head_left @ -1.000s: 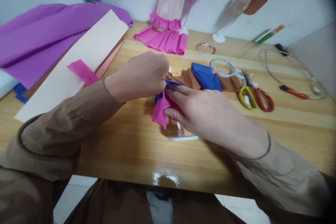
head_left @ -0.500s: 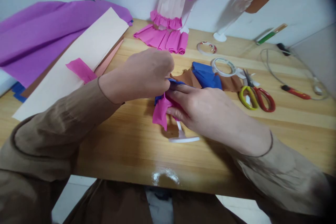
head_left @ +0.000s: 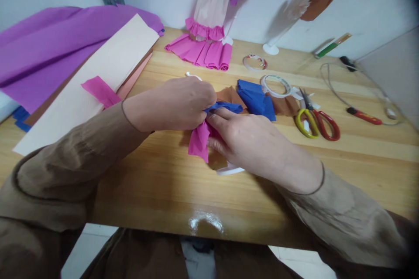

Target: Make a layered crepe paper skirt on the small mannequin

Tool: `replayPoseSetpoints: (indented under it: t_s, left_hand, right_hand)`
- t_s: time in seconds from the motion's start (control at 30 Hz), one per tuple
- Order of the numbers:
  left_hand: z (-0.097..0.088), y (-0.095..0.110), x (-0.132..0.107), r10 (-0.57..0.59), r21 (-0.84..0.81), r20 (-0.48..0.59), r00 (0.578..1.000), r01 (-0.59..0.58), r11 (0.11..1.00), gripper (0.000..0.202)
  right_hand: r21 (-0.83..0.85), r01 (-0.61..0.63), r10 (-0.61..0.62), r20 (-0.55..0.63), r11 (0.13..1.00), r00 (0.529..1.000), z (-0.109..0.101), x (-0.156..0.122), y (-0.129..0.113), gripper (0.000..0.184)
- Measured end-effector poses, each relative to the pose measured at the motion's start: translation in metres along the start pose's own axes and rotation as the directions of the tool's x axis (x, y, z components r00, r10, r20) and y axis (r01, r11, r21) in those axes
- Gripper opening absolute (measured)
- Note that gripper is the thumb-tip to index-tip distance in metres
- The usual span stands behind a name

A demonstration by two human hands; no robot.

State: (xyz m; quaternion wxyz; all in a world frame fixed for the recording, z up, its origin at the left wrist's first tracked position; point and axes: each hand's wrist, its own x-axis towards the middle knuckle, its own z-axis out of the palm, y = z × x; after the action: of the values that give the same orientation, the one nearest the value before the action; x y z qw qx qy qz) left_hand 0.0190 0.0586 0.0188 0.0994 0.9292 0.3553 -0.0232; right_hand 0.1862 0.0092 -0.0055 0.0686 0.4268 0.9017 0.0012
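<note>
Here, right fingers (head_left: 220, 123) pinch pink paper (head_left: 198, 143) between them; left fingers (head_left: 207, 96) curl tight, seemingly on blue paper (head_left: 229, 106).

I see paper strips (head_left: 198, 141) mid-frame over the desk (head_left: 147, 183), a paper stack (head_left: 108, 59) left of them, scissors (head_left: 310, 105) right, a tape roll (head_left: 277, 94) behind-left of the scissors.

Between the two sleeves (head_left: 75, 161), a hand could pass over the table's (head_left: 157, 196) bare front; more open wood lies right of the right sleeve. Stacked paper (head_left: 108, 59) blocks the left, while tape (head_left: 277, 86), scissors (head_left: 328, 125) and a looped cable (head_left: 330, 88) obstruct the far right.
</note>
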Motion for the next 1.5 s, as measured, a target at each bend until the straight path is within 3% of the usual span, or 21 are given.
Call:
replayPoseSetpoints:
  t_s: [0.2, 0.37, 0.53, 0.67, 0.77, 1.03, 1.23, 1.5]
  left_hand:
    - [-0.008, -0.004, -0.005, -0.005, -0.120, 0.039, 0.999, 0.009, 0.993, 0.027]
    - [-0.012, -0.022, -0.010, -0.055, -0.203, -0.014, 0.998, 0.051, 0.978, 0.024]
    - [-0.001, -0.029, 0.000, -0.141, -0.295, -0.079, 0.987, 0.112, 0.949, 0.041]
    - [0.009, -0.031, 0.009, -0.054, -0.348, -0.047, 0.997, 0.034, 0.937, 0.040]
    - [0.013, -0.033, 0.011, -0.064, -0.383, -0.057, 0.996, 0.038, 0.923, 0.038]
    - [0.022, -0.034, 0.015, -0.184, -0.641, 0.035, 0.982, 0.163, 0.750, 0.031]
    - [0.027, -0.032, 0.018, -0.204, -0.638, 0.035, 0.978, 0.179, 0.749, 0.031]
    - [0.020, -0.025, 0.010, -0.137, -0.514, -0.005, 0.991, 0.115, 0.850, 0.035]
  right_hand:
    - [-0.013, 0.019, -0.019, -0.002, 1.000, 1.000, -0.001, -0.001, 0.001, 0.024]
    - [-0.026, 0.036, -0.036, -0.012, 0.999, 0.999, -0.002, -0.001, 0.002, 0.023]
    - [-0.042, 0.050, -0.051, -0.028, 0.998, 0.998, -0.001, 0.000, 0.004, 0.022]
    - [-0.043, 0.072, -0.072, -0.018, 0.997, 0.997, -0.002, 0.000, 0.007, 0.022]
    - [-0.038, 0.063, -0.062, 0.024, 0.997, 0.998, -0.003, 0.000, 0.009, 0.023]
    - [-0.027, 0.090, -0.089, 0.018, 0.996, 0.996, -0.001, 0.001, 0.013, 0.021]
    - [-0.028, 0.116, -0.115, 0.040, 0.993, 0.993, 0.000, 0.001, 0.017, 0.019]
    - [-0.016, 0.147, -0.147, 0.032, 0.989, 0.989, -0.002, 0.002, 0.017, 0.021]
